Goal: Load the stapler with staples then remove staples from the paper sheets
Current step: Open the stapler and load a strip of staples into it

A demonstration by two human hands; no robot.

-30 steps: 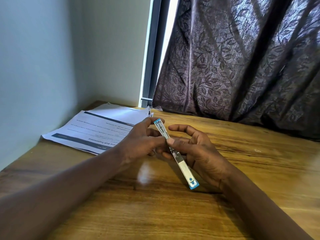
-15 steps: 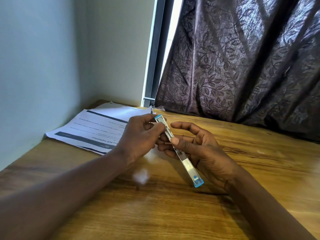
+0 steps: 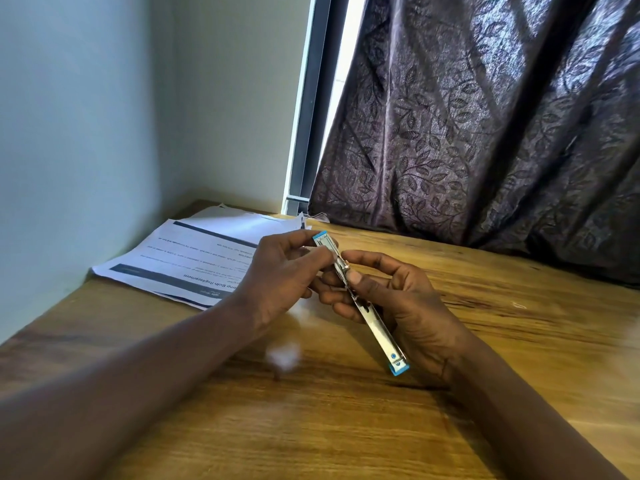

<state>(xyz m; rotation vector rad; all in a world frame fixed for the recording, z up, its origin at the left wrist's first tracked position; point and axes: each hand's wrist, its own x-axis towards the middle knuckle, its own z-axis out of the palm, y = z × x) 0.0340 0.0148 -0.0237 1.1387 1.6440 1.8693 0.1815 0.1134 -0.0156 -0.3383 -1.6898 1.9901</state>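
A slim metal stapler [image 3: 375, 323] with blue ends is held above the wooden table, opened out flat into one long strip running from far-left to near-right. My right hand [image 3: 401, 299] cradles its middle from beneath, thumb pressed on top. My left hand [image 3: 280, 275] pinches the far part near the upper blue end, thumb and forefinger on the metal channel. Whether a staple strip lies in the channel is hidden by the fingers. A stack of printed paper sheets [image 3: 194, 258] lies flat at the far left of the table, next to the wall.
The wooden table [image 3: 346, 427] meets a pale wall on the left. A dark leaf-patterned curtain [image 3: 485, 133] hangs along the far edge, with a window frame [image 3: 311, 116] in the gap. A bright light spot [image 3: 284, 356] lies on the wood below my hands.
My left thumb and forefinger have slid along the stapler's upper end toward its middle. The stapler has shifted slightly; my right hand keeps its hold.
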